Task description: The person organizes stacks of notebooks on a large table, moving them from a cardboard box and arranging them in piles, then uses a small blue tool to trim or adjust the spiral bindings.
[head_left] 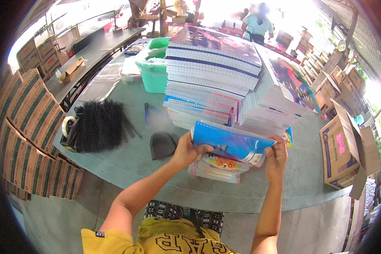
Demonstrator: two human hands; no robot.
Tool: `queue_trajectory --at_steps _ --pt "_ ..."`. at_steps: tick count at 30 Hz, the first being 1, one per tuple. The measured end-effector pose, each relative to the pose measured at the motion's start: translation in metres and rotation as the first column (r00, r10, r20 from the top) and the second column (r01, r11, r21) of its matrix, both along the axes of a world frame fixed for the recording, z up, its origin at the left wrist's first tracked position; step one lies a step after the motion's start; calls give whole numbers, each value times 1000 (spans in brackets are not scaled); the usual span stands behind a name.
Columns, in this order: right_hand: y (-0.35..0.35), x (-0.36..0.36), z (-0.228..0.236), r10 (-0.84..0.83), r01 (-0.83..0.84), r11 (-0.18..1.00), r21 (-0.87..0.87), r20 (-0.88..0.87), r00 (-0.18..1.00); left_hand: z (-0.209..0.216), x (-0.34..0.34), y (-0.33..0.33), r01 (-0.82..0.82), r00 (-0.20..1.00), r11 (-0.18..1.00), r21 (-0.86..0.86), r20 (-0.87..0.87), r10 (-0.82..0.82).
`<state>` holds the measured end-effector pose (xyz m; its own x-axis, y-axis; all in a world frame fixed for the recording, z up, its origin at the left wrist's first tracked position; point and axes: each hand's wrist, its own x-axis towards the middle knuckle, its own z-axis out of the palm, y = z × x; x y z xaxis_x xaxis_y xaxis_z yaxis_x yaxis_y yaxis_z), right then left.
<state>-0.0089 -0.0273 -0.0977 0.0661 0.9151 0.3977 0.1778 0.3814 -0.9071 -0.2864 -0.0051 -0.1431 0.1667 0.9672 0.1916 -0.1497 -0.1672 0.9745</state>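
Note:
A blue-covered notebook (230,143) with a row of punched holes along its far edge is held in both my hands, tilted above the table. My left hand (189,150) grips its left end, the thumb lying on the cover. At the right end my right hand (277,157) pinches the corner. Beneath it lie more notebooks, the top one showing an orange cartoon animal cover (224,164). Just beyond the held one rise a tall stack of punched notebooks (211,70) and a second stack (269,99) on its right.
Left on the grey table (122,169) are a heap of black spiral coils (100,125), blue-handled pliers (147,114) and a dark curved object (162,146). A green bin (152,79) stands behind. Cartons (34,118) flank the left; an open carton (340,148) sits right. A person (258,27) stands far off.

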Motion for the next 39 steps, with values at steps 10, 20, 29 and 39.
queue_trajectory --at_steps 10,20,29,39 --pt "-16 -47 -37 -284 322 910 261 -174 943 -44 12 -19 64 992 995 73 108 -72" --pt "16 -27 -58 -45 60 998 31 -344 938 16 -22 0 -125 961 964 234 -213 176" --pt "17 -75 -38 -333 321 943 -92 -307 892 -51 -179 27 -600 30 769 223 -953 300" --pt "12 -85 -29 -518 452 813 366 101 849 -7 -236 -24 -574 242 656 489 -664 707"
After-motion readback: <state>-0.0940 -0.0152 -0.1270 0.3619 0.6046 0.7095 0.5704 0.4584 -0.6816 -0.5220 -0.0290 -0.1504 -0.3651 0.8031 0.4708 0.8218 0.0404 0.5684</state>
